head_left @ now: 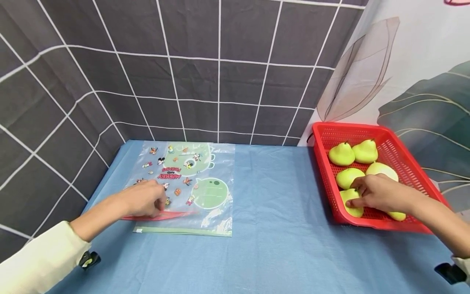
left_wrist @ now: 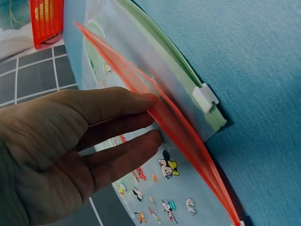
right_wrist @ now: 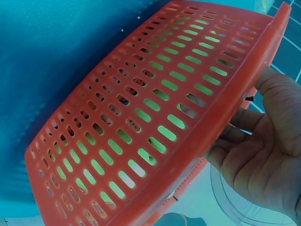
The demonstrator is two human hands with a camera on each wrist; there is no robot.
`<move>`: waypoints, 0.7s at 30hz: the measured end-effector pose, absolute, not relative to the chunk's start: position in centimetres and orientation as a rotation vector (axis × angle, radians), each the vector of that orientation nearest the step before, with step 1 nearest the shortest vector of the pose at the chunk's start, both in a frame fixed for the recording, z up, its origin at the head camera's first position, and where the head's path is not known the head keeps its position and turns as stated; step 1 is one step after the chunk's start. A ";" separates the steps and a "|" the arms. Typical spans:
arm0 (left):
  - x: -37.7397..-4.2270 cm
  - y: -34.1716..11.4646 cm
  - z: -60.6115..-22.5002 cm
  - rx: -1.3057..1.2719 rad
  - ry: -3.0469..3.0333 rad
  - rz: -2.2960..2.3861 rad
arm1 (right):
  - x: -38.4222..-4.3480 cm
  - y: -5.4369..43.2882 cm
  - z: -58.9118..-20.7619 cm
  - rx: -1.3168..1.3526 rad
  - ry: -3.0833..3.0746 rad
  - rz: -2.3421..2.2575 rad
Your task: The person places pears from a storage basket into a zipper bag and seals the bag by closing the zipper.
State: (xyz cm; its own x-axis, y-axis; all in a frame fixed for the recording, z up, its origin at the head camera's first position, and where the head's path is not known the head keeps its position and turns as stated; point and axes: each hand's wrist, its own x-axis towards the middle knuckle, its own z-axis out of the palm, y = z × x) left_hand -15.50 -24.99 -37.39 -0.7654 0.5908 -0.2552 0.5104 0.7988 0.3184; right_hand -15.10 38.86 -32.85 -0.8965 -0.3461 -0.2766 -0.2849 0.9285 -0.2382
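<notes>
My left hand [head_left: 145, 199] pinches the red zip edge [left_wrist: 188, 146] of a clear plastic zipper bag between thumb and index finger. In the left wrist view that edge is lifted and its two red strips stand slightly apart. Against it lies a clear bag with a green zip edge [head_left: 183, 232] and a white slider [left_wrist: 205, 97]. Cartoon figures and upside-down lettering show on the plastic. Far to the right, my right hand [head_left: 385, 192] reaches into a red basket [head_left: 330, 208] and grips a yellow-green pear [head_left: 351, 206] at its front left; the basket wall hides this pear's lower part in the right wrist view.
Several other pears [head_left: 341, 154] sit in the basket, some partly behind the right hand. A blue cloth [head_left: 271, 245] covers the table. Dark grid-patterned fabric [head_left: 242, 81] stands along the back and left; a white patterned curtain [head_left: 415, 49] hangs behind the basket.
</notes>
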 end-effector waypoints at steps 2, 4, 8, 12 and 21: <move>-15.4 -25.0 -37.4 0.833 2.655 0.323 | -15.0 38.8 -32.9 -0.471 2.780 -0.283; -15.4 -25.0 -37.5 0.839 2.664 0.315 | -14.9 38.8 -32.9 -0.470 2.781 -0.296; -15.1 -25.1 -37.7 0.852 2.674 0.318 | -14.8 38.8 -33.0 -0.472 2.783 -0.303; -14.9 -25.2 -37.5 0.823 2.658 0.312 | -14.7 38.8 -33.0 -0.496 2.803 -0.288; -15.5 -24.4 -36.6 0.924 2.605 0.341 | -14.6 39.2 -32.5 -0.491 2.805 -0.295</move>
State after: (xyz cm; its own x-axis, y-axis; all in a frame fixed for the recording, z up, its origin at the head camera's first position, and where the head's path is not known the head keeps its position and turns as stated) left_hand -15.49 -24.39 -36.61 -0.7238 0.6438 -0.2482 0.5581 0.7578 0.3380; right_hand -14.64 39.17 -32.46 -0.9037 -0.3580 -0.2348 -0.3013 0.9215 -0.2451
